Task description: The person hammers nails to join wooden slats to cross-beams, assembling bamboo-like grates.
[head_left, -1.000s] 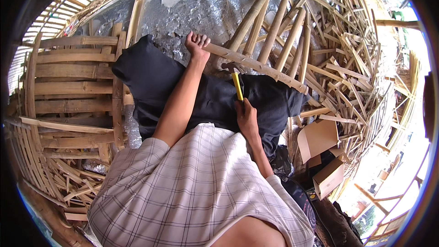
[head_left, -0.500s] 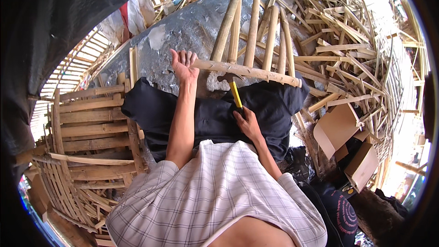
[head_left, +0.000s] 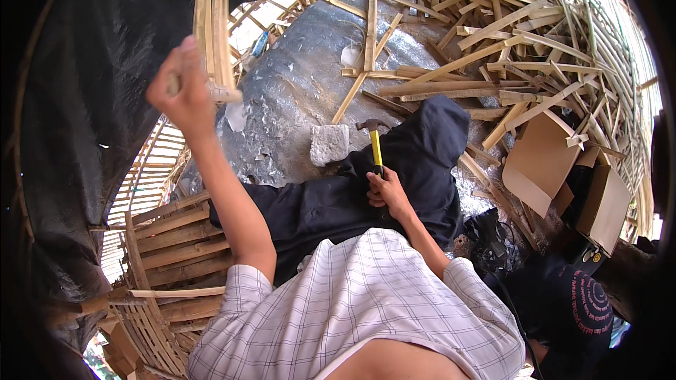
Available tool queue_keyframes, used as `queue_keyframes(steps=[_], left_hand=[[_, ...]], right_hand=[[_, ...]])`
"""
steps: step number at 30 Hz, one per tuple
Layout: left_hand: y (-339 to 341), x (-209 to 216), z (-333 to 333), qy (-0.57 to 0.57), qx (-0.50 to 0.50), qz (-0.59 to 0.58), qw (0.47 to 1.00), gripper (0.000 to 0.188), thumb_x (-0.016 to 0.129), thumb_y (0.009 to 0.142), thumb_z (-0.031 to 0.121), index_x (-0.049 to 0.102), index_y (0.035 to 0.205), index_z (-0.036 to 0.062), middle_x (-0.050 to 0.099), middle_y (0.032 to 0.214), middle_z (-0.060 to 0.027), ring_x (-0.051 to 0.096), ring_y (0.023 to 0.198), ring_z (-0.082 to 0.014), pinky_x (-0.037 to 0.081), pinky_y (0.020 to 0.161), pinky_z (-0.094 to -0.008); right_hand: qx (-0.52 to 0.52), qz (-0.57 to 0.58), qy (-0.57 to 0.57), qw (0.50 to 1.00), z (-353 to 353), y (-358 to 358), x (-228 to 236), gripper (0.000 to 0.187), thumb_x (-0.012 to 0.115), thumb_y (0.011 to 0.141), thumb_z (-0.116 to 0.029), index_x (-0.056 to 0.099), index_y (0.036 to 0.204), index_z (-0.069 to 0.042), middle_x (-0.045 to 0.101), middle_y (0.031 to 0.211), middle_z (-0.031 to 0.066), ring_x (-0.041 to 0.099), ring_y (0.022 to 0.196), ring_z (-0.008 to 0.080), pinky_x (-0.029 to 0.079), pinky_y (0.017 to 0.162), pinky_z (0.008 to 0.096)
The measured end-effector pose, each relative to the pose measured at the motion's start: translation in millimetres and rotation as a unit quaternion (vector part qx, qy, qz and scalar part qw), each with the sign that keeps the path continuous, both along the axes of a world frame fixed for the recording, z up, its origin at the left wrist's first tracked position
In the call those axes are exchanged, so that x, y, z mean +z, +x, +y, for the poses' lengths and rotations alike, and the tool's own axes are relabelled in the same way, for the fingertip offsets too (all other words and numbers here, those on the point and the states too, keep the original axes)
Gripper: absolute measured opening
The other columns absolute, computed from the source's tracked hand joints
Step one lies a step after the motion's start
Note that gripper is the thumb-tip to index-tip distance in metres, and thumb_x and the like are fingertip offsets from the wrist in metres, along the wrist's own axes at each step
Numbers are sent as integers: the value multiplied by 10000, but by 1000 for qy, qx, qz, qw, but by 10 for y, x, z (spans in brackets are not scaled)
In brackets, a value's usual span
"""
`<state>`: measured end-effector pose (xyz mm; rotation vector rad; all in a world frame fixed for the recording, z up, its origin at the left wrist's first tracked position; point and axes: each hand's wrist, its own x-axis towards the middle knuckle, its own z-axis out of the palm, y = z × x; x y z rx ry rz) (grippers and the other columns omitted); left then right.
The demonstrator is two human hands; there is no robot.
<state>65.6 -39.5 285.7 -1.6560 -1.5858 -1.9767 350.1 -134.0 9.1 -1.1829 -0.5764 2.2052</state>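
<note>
My left hand (head_left: 184,91) is raised at the upper left, its fingers closed round the rail of a bamboo frame (head_left: 220,24). The frame's slats rise past the top edge of the view, and only the rail's short end shows to the right of my hand. Low over my dark-clad lap, my right hand (head_left: 386,191) grips the handle of a claw hammer (head_left: 376,146) with a yellow and black shaft, its metal head pointing away from me. A rough pale stone block (head_left: 329,145) lies on the grey sheet just left of the hammer head.
Split bamboo strips (head_left: 486,42) are heaped at the far right. A slatted bamboo panel (head_left: 179,246) stands at my left. To the right is an open cardboard box (head_left: 539,162), with a person in a dark printed garment (head_left: 574,306) below it. Black sheeting (head_left: 91,84) hangs at the left.
My left hand has lifted the bamboo frame off from above my lap and swung it to the upper left, uncovering the stone block. My right hand still holds the hammer, slightly farther right.
</note>
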Motion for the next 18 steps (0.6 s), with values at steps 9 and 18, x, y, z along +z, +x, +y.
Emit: queue_keyframes(steps=[9,18], left_hand=[[450,-2113,812,-416,14,359,835,296,569,982,228,710,783,60,657,617,-162,626,490,-279,503,486,-414],[1023,-3022,530,-483,-71,267,831,332,553,983,262,683,807,12,665,723,-249,677,682,-431,536,633,-511]], right_hand=[[0,73,-10,997,7,39,44,230,566,1008,-120,402,847,-115,340,636,-34,294,458,56,229,400,232],[-51,130,-51,989,85,174,16,231,564,1001,-110,386,854,-131,299,604,-54,254,442,46,212,388,230]])
